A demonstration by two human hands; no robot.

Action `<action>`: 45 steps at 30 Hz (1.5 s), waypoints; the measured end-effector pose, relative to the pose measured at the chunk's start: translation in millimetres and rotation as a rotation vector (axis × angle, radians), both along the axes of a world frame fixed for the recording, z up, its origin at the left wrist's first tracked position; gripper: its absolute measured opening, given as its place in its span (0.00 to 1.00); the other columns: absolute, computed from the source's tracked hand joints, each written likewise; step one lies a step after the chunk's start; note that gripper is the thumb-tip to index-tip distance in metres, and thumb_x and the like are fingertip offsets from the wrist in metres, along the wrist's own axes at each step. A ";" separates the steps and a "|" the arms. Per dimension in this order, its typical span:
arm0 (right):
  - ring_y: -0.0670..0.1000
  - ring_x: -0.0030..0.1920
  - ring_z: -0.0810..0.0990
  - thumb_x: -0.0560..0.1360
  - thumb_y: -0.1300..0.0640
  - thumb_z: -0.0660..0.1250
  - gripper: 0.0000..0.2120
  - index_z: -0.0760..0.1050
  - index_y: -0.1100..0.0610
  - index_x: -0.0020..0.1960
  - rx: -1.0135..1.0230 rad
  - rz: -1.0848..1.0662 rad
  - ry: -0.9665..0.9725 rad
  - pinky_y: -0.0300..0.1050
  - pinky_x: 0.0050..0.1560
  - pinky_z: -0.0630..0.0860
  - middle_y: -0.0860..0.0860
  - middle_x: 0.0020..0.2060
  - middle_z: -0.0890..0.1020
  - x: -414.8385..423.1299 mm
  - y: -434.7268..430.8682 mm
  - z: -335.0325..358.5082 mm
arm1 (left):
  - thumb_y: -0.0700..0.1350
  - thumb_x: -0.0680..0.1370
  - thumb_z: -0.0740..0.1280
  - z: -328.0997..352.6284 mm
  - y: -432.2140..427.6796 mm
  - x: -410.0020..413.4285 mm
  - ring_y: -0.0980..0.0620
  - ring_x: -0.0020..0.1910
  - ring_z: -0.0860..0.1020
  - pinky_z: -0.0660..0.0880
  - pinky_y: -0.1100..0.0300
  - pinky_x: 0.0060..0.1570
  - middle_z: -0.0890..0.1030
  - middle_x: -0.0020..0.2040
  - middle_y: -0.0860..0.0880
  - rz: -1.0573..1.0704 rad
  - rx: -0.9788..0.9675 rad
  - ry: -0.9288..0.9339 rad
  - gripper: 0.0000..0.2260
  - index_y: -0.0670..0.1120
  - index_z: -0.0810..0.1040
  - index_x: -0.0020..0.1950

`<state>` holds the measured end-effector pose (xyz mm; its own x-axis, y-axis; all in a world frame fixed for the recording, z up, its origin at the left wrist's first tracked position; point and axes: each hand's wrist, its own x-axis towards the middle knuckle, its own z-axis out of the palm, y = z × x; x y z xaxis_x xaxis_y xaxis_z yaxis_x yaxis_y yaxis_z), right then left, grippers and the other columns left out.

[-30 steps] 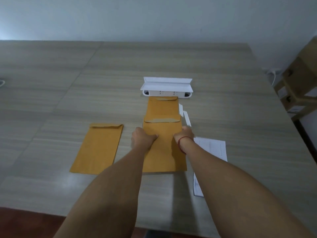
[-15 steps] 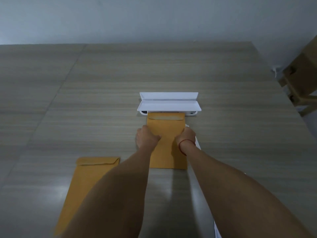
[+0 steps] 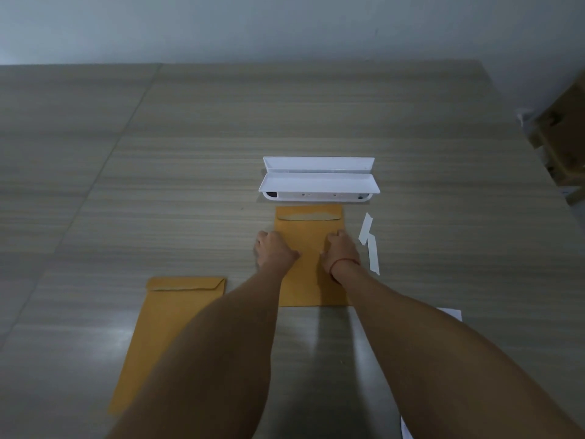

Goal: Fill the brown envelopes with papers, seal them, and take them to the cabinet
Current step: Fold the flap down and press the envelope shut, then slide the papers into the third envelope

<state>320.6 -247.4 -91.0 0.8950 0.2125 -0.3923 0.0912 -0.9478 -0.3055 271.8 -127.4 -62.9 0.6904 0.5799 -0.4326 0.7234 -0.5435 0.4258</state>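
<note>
**Hands pressing the middle envelope**

Both hands lie curled, knuckles up, on the flat brown paper envelope (image 3: 308, 248) at the wooden table's (image 3: 190, 153) centre: left hand (image 3: 273, 250) on its left edge, right hand (image 3: 342, 248) on its right. Nearer and left of this envelope lies a second brown envelope (image 3: 164, 337), flap closed. White paper strips (image 3: 370, 245) lie just right. Beyond its flap end, nearly touching, sits a white plastic open-lidded device (image 3: 318, 185).

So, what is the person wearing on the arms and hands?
Both forearms are bare, with no sleeves in view. The right hand has a thin red string bracelet around the wrist. The left hand shows no glove, ring or band.
</note>
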 end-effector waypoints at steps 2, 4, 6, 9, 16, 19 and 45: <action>0.56 0.65 0.71 0.79 0.54 0.63 0.17 0.72 0.60 0.65 -0.032 0.023 -0.005 0.51 0.63 0.72 0.55 0.70 0.65 3.8 -0.9 12.9 | 0.51 0.71 0.73 8.2 2.0 0.8 0.44 0.64 0.70 0.70 0.51 0.63 0.71 0.64 0.43 -0.015 0.016 -0.027 0.23 0.41 0.74 0.62; 0.57 0.64 0.73 0.79 0.54 0.62 0.16 0.73 0.60 0.64 -0.039 0.020 -0.028 0.54 0.62 0.74 0.55 0.72 0.65 5.3 -3.1 28.6 | 0.50 0.73 0.71 16.8 3.4 -2.7 0.43 0.64 0.71 0.71 0.50 0.61 0.72 0.64 0.42 -0.003 0.019 -0.057 0.21 0.41 0.75 0.62; 0.57 0.61 0.75 0.79 0.54 0.61 0.14 0.74 0.59 0.61 -0.012 0.010 -0.021 0.55 0.61 0.75 0.56 0.68 0.69 -3.1 -3.9 41.8 | 0.49 0.75 0.69 25.8 3.0 -17.2 0.43 0.66 0.71 0.71 0.49 0.61 0.72 0.66 0.42 0.004 0.027 -0.068 0.22 0.40 0.73 0.65; 0.58 0.57 0.77 0.79 0.52 0.60 0.13 0.75 0.59 0.57 0.032 0.058 0.031 0.51 0.56 0.74 0.57 0.59 0.76 -28.4 1.6 58.5 | 0.51 0.76 0.68 40.3 5.6 -48.2 0.44 0.66 0.72 0.71 0.49 0.62 0.73 0.66 0.44 -0.008 0.069 -0.046 0.22 0.42 0.72 0.66; 0.60 0.63 0.75 0.79 0.52 0.62 0.16 0.74 0.58 0.63 0.099 0.192 0.152 0.54 0.65 0.71 0.57 0.63 0.76 -110.7 40.8 81.2 | 0.54 0.75 0.68 71.0 38.9 -150.2 0.44 0.67 0.71 0.71 0.49 0.63 0.73 0.67 0.45 0.068 0.145 -0.007 0.24 0.45 0.71 0.68; 0.60 0.64 0.74 0.78 0.53 0.63 0.14 0.74 0.57 0.61 0.126 0.242 0.160 0.53 0.65 0.71 0.57 0.64 0.76 -149.6 67.1 80.9 | 0.53 0.75 0.68 71.6 64.9 -194.6 0.43 0.67 0.72 0.72 0.49 0.62 0.73 0.68 0.44 0.126 0.172 0.008 0.25 0.45 0.71 0.68; 0.59 0.60 0.80 0.71 0.60 0.74 0.22 0.75 0.61 0.64 0.424 -0.530 0.374 0.49 0.59 0.78 0.58 0.61 0.80 -236.1 172.6 26.0 | 0.56 0.73 0.70 -7.0 171.7 -280.6 0.42 0.68 0.68 0.67 0.48 0.68 0.69 0.67 0.42 0.235 -0.020 0.045 0.30 0.44 0.67 0.69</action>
<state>84.5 -74.9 -65.1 0.7432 -0.0078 -0.6690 -0.5225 -0.6313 -0.5731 -8.7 44.3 -69.9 0.5171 0.7134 -0.4729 0.8475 -0.3498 0.3991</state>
